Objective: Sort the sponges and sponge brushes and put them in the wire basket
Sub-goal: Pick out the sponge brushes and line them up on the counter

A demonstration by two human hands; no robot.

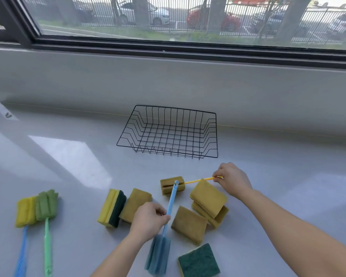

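Observation:
An empty black wire basket stands on the white counter near the wall. My left hand grips the light-blue handle of a blue sponge brush, its foam head pointing toward me. My right hand pinches the thin yellow handle of a mustard sponge brush, whose head lies on the counter in front of the basket. Several loose sponges lie between my hands: a yellow and green one on edge, mustard ones, and a green-topped one nearest me.
At the left lie two more sponge brushes: a yellow head on a blue handle and a green head on a green handle. The white counter meets a low grey wall under a window just behind the basket.

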